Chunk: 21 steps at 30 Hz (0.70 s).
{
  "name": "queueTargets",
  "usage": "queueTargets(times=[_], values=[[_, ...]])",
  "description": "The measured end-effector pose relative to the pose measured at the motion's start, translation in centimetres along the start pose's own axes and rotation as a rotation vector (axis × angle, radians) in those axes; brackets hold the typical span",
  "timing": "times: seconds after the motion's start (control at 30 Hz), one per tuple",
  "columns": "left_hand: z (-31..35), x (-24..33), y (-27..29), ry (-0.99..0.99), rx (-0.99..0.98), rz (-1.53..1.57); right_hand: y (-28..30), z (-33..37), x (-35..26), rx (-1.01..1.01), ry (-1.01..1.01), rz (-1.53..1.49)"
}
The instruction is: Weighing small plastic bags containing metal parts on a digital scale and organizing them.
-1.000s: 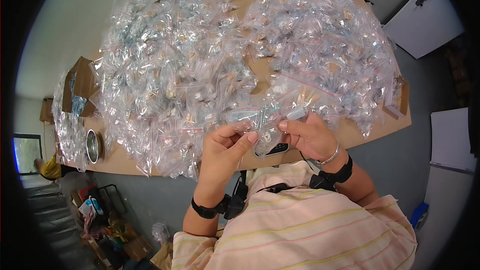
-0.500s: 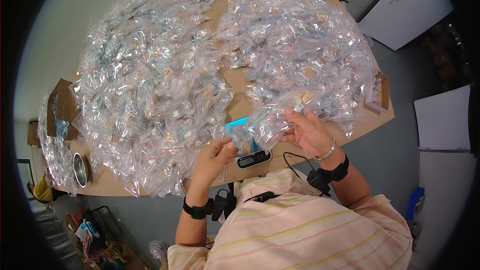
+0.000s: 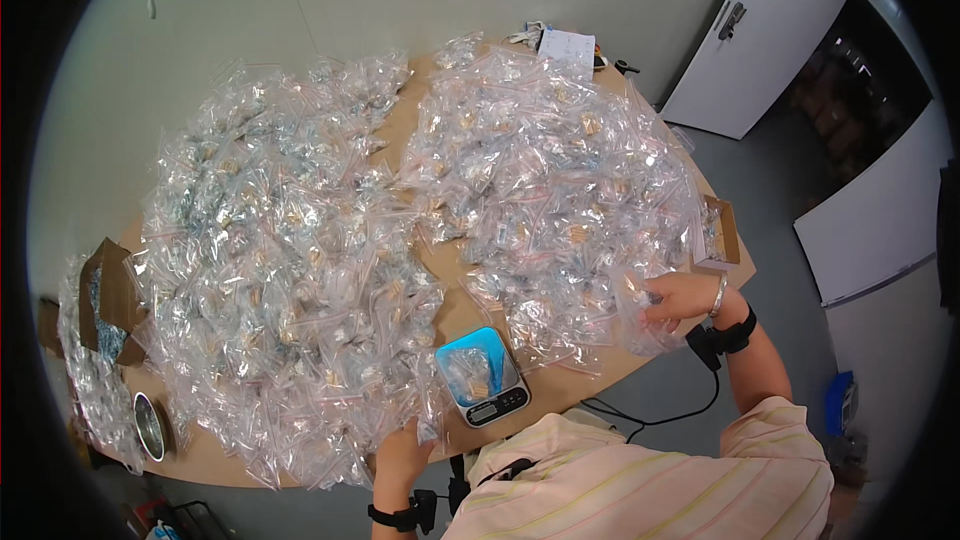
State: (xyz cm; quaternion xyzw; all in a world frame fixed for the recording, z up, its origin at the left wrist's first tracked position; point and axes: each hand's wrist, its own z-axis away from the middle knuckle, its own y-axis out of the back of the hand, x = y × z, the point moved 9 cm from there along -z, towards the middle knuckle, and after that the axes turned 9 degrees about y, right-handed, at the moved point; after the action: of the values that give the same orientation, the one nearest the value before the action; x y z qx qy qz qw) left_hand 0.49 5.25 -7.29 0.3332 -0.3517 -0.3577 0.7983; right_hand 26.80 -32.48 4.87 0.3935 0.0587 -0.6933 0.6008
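A digital kitchen scale [image 3: 497, 408] with a blue top stands at the table's near edge. On it lies a clear zip bag [image 3: 466, 377] with small wooden pieces inside. My right hand [image 3: 685, 296] grips another clear zip bag [image 3: 637, 312] at the right pile's near edge; its contents are hard to make out. At the near edge of the left pile, my left hand [image 3: 402, 456] has its fingers closed on the edge of a clear zip bag [image 3: 428, 424]; its fingertips are partly hidden.
Two big heaps of filled zip bags, a left pile [image 3: 280, 270] and a right pile [image 3: 550, 170], cover much of the table [image 3: 452, 275]. Open cardboard boxes [image 3: 125, 285] and a metal bowl [image 3: 149, 427] stand left. A small box [image 3: 729, 232] sits at the right edge. Papers [image 3: 567, 48] lie far back.
My right hand has carried its bag from beside the scale to the right. My left hand has left the bag at the scale and moved to the left pile. The view has tilted up.
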Motion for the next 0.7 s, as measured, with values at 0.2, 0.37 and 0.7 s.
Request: queueTargets(times=[0.2,0.37,0.7], values=[[-0.2,0.1,0.5,-0.008,0.027,0.059,17.8,-3.3,-5.0,0.646,0.352,-0.415],[-0.3,0.9,1.3,-0.004,0.055,0.058,21.9,-4.6,-9.1,1.103,0.454,-0.579],[6.8,6.3,17.5,-0.264,0.395,0.627,1.2,-3.2,-12.7,-0.159,0.594,0.276]])
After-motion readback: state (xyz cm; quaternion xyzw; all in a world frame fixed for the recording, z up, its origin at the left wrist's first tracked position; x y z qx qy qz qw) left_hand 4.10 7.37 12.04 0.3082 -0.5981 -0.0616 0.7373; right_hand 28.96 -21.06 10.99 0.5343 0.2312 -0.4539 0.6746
